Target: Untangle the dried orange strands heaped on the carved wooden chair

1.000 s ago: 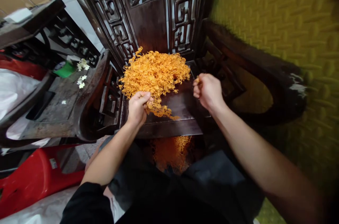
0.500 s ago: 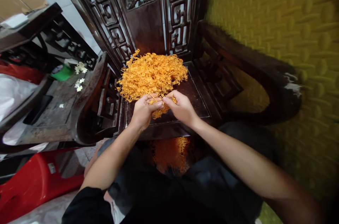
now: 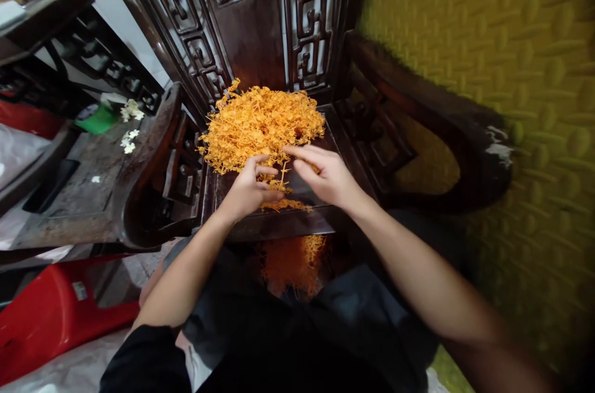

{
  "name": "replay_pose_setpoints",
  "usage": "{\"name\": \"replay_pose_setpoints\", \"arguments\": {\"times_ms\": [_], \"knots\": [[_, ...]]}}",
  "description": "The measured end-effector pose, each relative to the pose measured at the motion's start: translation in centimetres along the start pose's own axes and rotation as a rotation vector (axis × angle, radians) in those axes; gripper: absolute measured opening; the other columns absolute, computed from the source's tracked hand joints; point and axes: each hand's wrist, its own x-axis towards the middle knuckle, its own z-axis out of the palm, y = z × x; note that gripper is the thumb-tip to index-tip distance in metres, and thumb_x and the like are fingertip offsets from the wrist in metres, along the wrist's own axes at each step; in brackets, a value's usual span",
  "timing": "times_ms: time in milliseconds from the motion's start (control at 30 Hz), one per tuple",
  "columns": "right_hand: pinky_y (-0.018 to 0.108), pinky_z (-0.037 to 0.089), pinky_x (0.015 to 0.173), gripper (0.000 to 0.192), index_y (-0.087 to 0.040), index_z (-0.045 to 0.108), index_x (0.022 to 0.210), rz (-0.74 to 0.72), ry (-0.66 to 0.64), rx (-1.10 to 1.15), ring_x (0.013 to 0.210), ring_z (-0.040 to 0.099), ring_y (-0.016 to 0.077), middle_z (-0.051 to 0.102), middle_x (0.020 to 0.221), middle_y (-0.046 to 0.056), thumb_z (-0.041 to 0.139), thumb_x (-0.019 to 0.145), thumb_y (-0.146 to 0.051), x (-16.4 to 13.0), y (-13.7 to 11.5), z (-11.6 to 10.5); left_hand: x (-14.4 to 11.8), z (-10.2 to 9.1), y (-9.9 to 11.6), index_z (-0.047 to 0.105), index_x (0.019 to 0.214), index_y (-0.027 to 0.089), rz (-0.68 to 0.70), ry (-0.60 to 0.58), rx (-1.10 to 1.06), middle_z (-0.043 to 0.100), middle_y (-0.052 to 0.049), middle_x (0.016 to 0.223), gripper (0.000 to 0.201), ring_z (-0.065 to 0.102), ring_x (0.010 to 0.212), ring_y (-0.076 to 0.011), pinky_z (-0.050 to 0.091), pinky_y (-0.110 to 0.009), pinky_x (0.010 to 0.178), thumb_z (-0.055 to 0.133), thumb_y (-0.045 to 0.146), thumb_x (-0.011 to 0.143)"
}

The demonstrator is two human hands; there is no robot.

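Note:
A large heap of thin orange sprigs (image 3: 263,123), with small flower-like tips, lies on the dark wooden seat (image 3: 341,148). In front of it is my left hand (image 3: 248,190), palm turned inward and fingers spread apart. A single sprig (image 3: 283,173) is between the two hands, near the left fingertips; whether it touches them I cannot tell. My right hand (image 3: 329,175) has its fingers stretched toward the heap, thumb apart. A bit of orange shows between its thumb and fingers, and I cannot tell if it is held. A smaller group of sprigs (image 3: 286,204) lies near the seat's front edge.
A carved wooden backrest (image 3: 251,39) rises behind the heap, with a curved armrest (image 3: 465,120) at right. On the left are a second wooden chair (image 3: 79,207), a green object (image 3: 97,119), white flower-like pieces (image 3: 131,110) and a red plastic stool (image 3: 51,306).
My hands were together over a sprig and have moved apart. The fingers of both have opened, and a sprig now shows between them. The view has shifted slightly.

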Motion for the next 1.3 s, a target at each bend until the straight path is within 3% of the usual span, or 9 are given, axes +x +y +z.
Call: {"name": "replay_pose_setpoints", "arguments": {"times_ms": [167, 233, 333, 400, 633, 800, 1033, 1167, 1300], "knots": [[0.034, 0.044, 0.070, 0.018, -0.023, 0.078, 0.092, -0.159, -0.214, -0.230, 0.071, 0.056, 0.0171, 0.062, 0.076, 0.004, 0.064, 0.094, -0.034, -0.3, 0.5, 0.9, -0.2, 0.4, -0.9, 0.036, 0.151, 0.031, 0.088, -0.041, 0.154, 0.059, -0.011, 0.124, 0.110, 0.063, 0.060, -0.0073, 0.052, -0.022, 0.054, 0.080, -0.004, 0.057], [0.034, 0.046, 0.070, 0.026, -0.022, 0.072, 0.079, -0.111, 0.004, -0.153, 0.074, 0.058, 0.0174, 0.063, 0.077, 0.004, 0.059, 0.097, -0.036, 0.0, 0.1, 0.3, 0.0, 0.3, -1.5, 0.038, 0.152, 0.032, 0.085, -0.016, 0.168, 0.061, -0.007, 0.114, 0.111, 0.062, 0.057, -0.0067, 0.049, -0.020, 0.052, 0.078, -0.007, 0.056], [0.029, 0.048, 0.059, 0.030, -0.024, 0.063, 0.084, 0.013, 0.574, 0.188, 0.069, 0.060, 0.0152, 0.061, 0.077, 0.002, 0.053, 0.098, -0.048, 0.9, -0.8, -1.8, 0.5, 0.0, -2.1, 0.046, 0.145, 0.029, 0.010, 0.046, 0.107, 0.059, -0.002, 0.101, 0.104, 0.061, 0.054, -0.0061, 0.050, -0.022, 0.053, 0.077, -0.011, 0.054], [0.025, 0.048, 0.050, 0.027, -0.024, 0.058, 0.088, 0.144, 0.685, 0.468, 0.063, 0.061, 0.0132, 0.061, 0.080, 0.001, 0.057, 0.095, -0.050, 1.3, -0.9, -3.0, 1.1, -0.1, -2.0, 0.049, 0.138, 0.025, -0.026, 0.089, -0.008, 0.057, -0.001, 0.100, 0.094, 0.064, 0.057, -0.0087, 0.056, -0.027, 0.059, 0.080, -0.008, 0.055], [0.025, 0.056, 0.057, 0.014, -0.016, 0.065, 0.090, 0.630, 0.271, 0.904, 0.072, 0.067, 0.0141, 0.072, 0.093, 0.011, 0.073, 0.081, -0.023, 0.6, 1.9, -0.1, 2.6, 0.4, 0.3, 0.053, 0.114, 0.019, 0.107, 0.256, -0.404, 0.064, -0.005, 0.107, 0.063, 0.072, 0.085, -0.0175, 0.059, -0.040, 0.090, 0.083, 0.000, 0.062], [0.020, 0.025, 0.040, 0.027, -0.018, 0.070, 0.096, 0.513, 0.162, 0.705, 0.050, 0.041, 0.0070, 0.057, 0.067, -0.002, 0.072, 0.085, -0.042, -0.1, 1.7, 2.3, 2.7, 1.6, 0.2, 0.050, 0.107, 0.018, 0.136, 0.358, -0.554, 0.064, -0.003, 0.098, 0.051, 0.071, 0.089, -0.0143, 0.054, -0.038, 0.100, 0.077, -0.003, 0.068], [0.028, 0.039, 0.061, 0.039, -0.017, 0.072, 0.076, 0.311, -0.017, 0.197, 0.064, 0.054, 0.0136, 0.064, 0.070, 0.001, 0.066, 0.086, -0.054, -0.7, 1.4, 4.7, 2.0, 3.3, -0.2, 0.050, 0.110, 0.021, 0.243, 0.329, -0.531, 0.062, -0.005, 0.112, 0.060, 0.068, 0.110, -0.0193, 0.050, -0.039, 0.106, 0.086, 0.006, 0.064], [0.026, 0.040, 0.061, 0.027, -0.016, 0.066, 0.075, 0.304, 0.078, 0.237, 0.065, 0.053, 0.0121, 0.065, 0.072, 0.001, 0.070, 0.083, -0.042, -0.3, 1.2, 4.3, 1.7, 2.3, -0.2, 0.052, 0.107, 0.019, 0.221, 0.230, -0.475, 0.063, -0.009, 0.118, 0.058, 0.063, 0.122, -0.0239, 0.048, -0.040, 0.107, 0.087, 0.009, 0.063], [0.021, 0.018, 0.041, 0.019, -0.020, 0.051, 0.071, 0.492, 0.043, 0.622, 0.041, 0.030, 0.0058, 0.046, 0.052, -0.007, 0.064, 0.080, -0.031, -0.1, 0.5, 2.6, 1.6, 0.5, -0.2, 0.057, 0.112, 0.019, 0.178, 0.129, -0.261, 0.063, -0.012, 0.129, 0.058, 0.060, 0.126, -0.0262, 0.043, -0.043, 0.111, 0.088, 0.016, 0.063]]}}
